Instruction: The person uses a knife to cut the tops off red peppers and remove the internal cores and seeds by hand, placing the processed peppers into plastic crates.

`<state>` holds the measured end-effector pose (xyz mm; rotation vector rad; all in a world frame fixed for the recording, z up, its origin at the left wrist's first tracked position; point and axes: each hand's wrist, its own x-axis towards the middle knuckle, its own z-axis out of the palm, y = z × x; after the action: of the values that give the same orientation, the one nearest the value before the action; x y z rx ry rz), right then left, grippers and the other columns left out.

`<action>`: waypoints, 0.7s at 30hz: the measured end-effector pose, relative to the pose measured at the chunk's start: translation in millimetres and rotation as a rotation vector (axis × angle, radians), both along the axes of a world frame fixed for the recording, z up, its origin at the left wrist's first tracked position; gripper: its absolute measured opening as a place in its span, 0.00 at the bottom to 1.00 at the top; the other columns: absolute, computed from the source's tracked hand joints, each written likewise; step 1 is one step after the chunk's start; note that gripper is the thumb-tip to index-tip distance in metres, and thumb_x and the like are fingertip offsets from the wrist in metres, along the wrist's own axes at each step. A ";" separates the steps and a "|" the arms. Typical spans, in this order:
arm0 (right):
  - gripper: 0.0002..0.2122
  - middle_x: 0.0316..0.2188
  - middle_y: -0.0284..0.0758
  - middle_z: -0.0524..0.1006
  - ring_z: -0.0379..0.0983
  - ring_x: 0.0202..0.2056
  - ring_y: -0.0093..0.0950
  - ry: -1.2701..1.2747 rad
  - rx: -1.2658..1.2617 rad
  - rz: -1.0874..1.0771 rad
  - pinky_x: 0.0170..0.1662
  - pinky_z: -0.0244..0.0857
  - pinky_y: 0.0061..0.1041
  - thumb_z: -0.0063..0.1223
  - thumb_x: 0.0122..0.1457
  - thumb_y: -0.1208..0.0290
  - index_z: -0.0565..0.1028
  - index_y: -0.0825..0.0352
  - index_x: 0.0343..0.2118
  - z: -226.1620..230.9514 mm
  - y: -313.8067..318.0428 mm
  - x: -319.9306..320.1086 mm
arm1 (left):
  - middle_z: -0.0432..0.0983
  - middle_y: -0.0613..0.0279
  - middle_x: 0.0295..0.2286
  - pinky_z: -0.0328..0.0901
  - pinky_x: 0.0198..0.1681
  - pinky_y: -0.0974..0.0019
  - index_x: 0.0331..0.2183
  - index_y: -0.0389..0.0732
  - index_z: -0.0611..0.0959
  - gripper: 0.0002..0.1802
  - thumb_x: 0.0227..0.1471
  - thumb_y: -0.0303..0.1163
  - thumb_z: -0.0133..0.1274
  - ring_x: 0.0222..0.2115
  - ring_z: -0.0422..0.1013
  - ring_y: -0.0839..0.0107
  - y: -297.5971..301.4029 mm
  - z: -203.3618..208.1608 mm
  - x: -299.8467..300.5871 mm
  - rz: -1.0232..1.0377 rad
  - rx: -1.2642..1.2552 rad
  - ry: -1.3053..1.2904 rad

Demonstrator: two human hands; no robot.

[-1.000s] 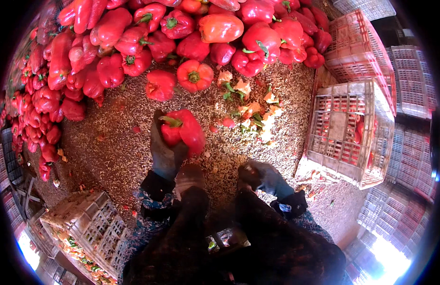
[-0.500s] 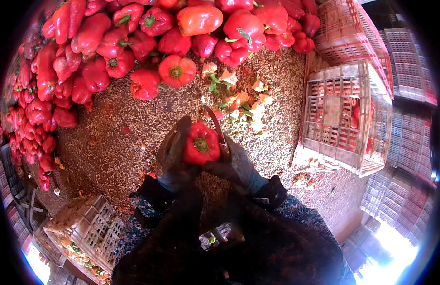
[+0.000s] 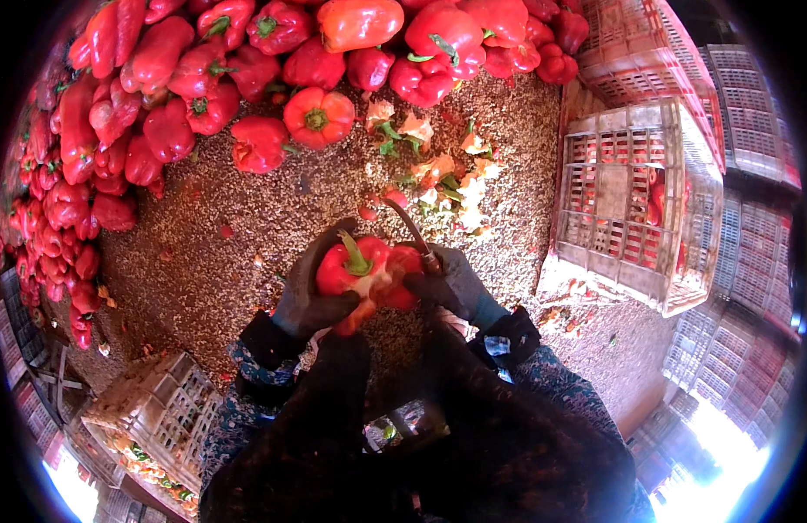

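In the middle of the head view, both gloved hands hold a red bell pepper (image 3: 335, 272) that has come open. Around its left side my left hand (image 3: 306, 292) is closed; the green stem and some pale inner flesh face up there. My right hand (image 3: 460, 283) grips a knife with a thin curved blade (image 3: 409, 221), which points up and left. The fingers of that hand also press against the pepper's right part (image 3: 402, 277), which is blurred. Whether the two parts are fully separate, I cannot tell.
A large heap of red peppers (image 3: 168, 131) spreads across the far and left side. Pale cores with green stems (image 3: 447, 179) lie on the gritty ground. To the right stands a plastic crate (image 3: 613, 205) with red pieces inside; another crate (image 3: 172, 418) with scraps is at lower left.
The pepper was whole with its stem facing up; now it is opened, showing pale flesh. My hands have moved slightly apart, and the knife has shifted a little to the right.
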<state>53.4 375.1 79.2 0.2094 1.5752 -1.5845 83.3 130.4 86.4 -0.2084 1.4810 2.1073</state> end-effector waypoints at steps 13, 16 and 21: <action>0.09 0.26 0.33 0.79 0.75 0.25 0.20 0.774 0.629 0.087 0.28 0.69 0.26 0.54 0.61 0.71 0.79 0.61 0.44 -22.7 12.4 -49.2 | 0.63 0.55 0.59 0.56 0.65 0.53 0.66 0.40 0.54 0.60 0.39 0.45 0.70 0.60 0.61 0.58 9.8 -0.8 -3.2 0.259 0.581 -0.237; 0.11 0.23 0.35 0.79 0.75 0.23 0.20 0.662 0.680 -0.036 0.28 0.68 0.26 0.54 0.63 0.60 0.79 0.64 0.38 -1.1 10.5 -52.5 | 0.63 0.53 0.59 0.58 0.64 0.51 0.66 0.39 0.54 0.57 0.40 0.39 0.68 0.61 0.60 0.56 7.9 2.0 -1.3 0.360 0.645 -0.174; 0.13 0.23 0.28 0.76 0.70 0.21 0.17 -0.083 -0.019 -0.156 0.23 0.61 0.19 0.56 0.62 0.60 0.78 0.66 0.33 40.1 -12.2 -18.2 | 0.65 0.48 0.56 0.65 0.58 0.54 0.64 0.35 0.57 0.50 0.42 0.27 0.62 0.57 0.66 0.53 14.3 -1.3 -7.3 0.302 -0.161 0.348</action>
<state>35.1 363.0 119.4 0.3915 1.5097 -1.6869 76.0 144.7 85.1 -0.1349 1.9289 2.3508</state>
